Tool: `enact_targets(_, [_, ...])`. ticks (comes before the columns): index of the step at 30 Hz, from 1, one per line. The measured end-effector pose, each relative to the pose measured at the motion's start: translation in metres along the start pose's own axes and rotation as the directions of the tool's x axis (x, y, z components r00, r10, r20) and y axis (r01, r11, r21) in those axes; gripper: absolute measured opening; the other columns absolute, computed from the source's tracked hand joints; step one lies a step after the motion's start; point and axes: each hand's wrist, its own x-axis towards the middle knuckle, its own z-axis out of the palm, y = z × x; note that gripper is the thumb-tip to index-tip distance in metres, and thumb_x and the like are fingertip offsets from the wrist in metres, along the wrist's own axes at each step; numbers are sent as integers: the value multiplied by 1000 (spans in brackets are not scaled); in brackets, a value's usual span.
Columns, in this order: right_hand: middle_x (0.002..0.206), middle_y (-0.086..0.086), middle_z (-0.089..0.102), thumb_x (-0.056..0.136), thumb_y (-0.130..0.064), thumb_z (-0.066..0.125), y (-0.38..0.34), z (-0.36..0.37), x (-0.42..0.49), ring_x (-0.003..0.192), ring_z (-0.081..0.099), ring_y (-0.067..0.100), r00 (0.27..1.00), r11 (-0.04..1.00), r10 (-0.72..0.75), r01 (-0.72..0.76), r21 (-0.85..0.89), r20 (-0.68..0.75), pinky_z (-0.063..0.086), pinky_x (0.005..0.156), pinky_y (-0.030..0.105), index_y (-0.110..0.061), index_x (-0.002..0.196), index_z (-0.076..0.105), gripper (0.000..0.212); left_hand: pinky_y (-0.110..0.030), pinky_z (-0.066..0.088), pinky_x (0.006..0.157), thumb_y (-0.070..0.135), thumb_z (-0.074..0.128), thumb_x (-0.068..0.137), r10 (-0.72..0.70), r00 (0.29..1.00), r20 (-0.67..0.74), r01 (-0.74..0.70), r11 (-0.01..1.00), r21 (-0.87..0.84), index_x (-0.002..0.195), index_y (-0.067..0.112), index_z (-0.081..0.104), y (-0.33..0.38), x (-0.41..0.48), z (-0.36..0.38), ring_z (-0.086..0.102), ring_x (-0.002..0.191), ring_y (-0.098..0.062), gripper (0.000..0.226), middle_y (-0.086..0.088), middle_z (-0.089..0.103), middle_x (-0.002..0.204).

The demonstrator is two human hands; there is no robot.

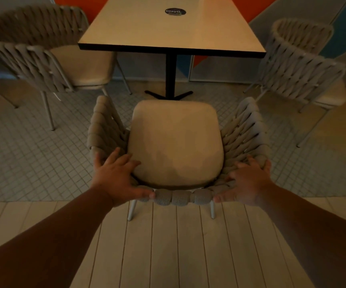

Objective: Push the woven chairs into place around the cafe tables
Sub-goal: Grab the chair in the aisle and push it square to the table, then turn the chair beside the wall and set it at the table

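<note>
Grey woven-rope chair (183,197) with beige seat cushion (176,142): stands on the floor (33,152) facing the pale rectangular black-edged counter (168,36), seat front near its black pedestal (170,75). Left hand (117,176) and right hand (248,181) grip the back rim, apparently thumbs outside.

Straight ahead of your chair (183,198), the table (172,32) pedestal (171,73) stands close, perhaps touching the seat (176,138). Open tiled floor (33,152) separates it from the left chair (33,53) and right chair (303,65).

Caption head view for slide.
Left hand and right hand grip the woven chair by its backrest, facing the cafe table.
</note>
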Motion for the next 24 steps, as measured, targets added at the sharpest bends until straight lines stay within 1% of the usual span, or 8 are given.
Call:
enact_targets(2, [170,-2,11,29,-109,30,3,1,1,155,-13,37,1000,1000,8,-8,11,9,-17,112,75,-45,144,51,133,-75,-19,115,115,14,40,-43,999,10,43,999,-9,158,47,29,2,2,3,-9,159,-29,137,9,15,172])
enact_targets(5, [169,7,-20,33,-108,41,2,-1,4,146,-34,45,997,995,69,-70,66,28,-23,109,73,-43,158,22,142,-74,-21,111,115,24,38,-112,991,80,116,992,-58,163,42,9,6,2,-1,-21,157,-32,145,3,-4,174])
enact_targets(7, [162,12,-36,38,-105,53,-3,0,-10,141,-42,46,983,971,167,-177,161,72,-21,113,71,-38,161,-7,152,-72,-13,119,115,27,33,-211,971,114,229,958,-174,163,29,-14,10,-12,-6,-24,156,-31,162,-2,-17,173])
enact_targets(9, [162,13,-37,47,-100,61,-8,6,-35,146,-36,43,964,915,253,-266,302,82,-10,119,68,-33,158,-21,154,-72,-2,122,114,29,34,-275,949,153,306,921,-241,159,22,-25,15,-35,-9,-21,157,-31,165,-6,-23,171])
enact_targets(11, [164,11,-34,51,-100,59,-11,7,-72,149,-30,40,966,895,259,-244,372,10,-7,120,66,-36,157,-24,149,-71,0,122,114,29,41,-226,960,166,260,938,-228,160,26,-24,22,-70,-17,-20,157,-32,156,-5,-24,171])
enact_targets(15, [168,7,-25,49,-105,48,-2,-15,-154,151,-27,39,966,932,189,-121,341,-174,-9,119,67,-43,157,-19,141,-66,-3,124,109,25,58,-58,996,71,69,984,-163,161,38,-18,19,-131,-68,-20,157,-31,133,-2,-23,171])
enact_targets(19, [171,8,-12,49,-106,47,3,-36,-222,154,-19,38,966,934,192,-126,334,-173,-6,122,63,-38,160,-11,142,-64,2,125,111,10,48,19,996,92,-10,995,-101,160,40,-20,3,-176,-119,-11,159,-33,136,-1,-12,173])
enact_targets(24, [172,9,-3,45,-108,43,4,-46,-268,155,-14,38,953,904,239,-148,402,-187,-4,123,60,-36,161,-5,145,-64,6,126,112,5,46,52,993,103,-49,998,-29,158,44,-22,-4,-197,-155,-8,159,-35,134,-1,-12,173])
